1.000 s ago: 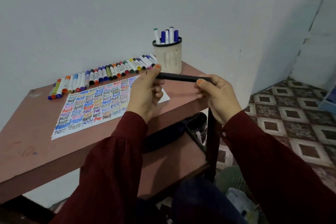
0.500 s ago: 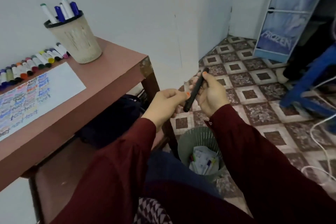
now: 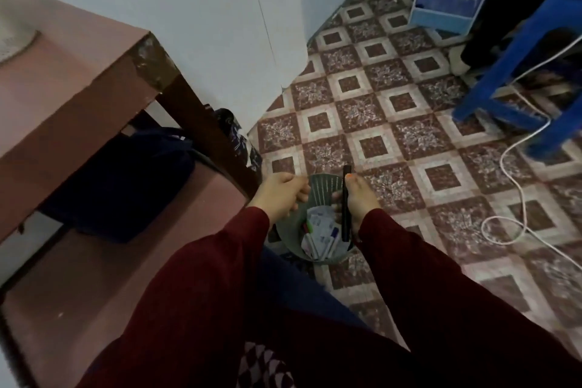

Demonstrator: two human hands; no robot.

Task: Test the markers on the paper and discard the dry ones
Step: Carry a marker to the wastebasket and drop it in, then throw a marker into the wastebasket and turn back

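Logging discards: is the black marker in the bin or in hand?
In hand: the right hand holds the black marker over the bin.

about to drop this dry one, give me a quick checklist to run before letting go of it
1. Marker gripped in right hand: ok
2. Marker's lower end over the bin opening, close to its right rim: ok
3. Left hand out of the drop path, at the left rim, holding nothing: ok
4. Bin has room: ok
5. Marker capped: cannot tell
6. Marker really dry: cannot tell
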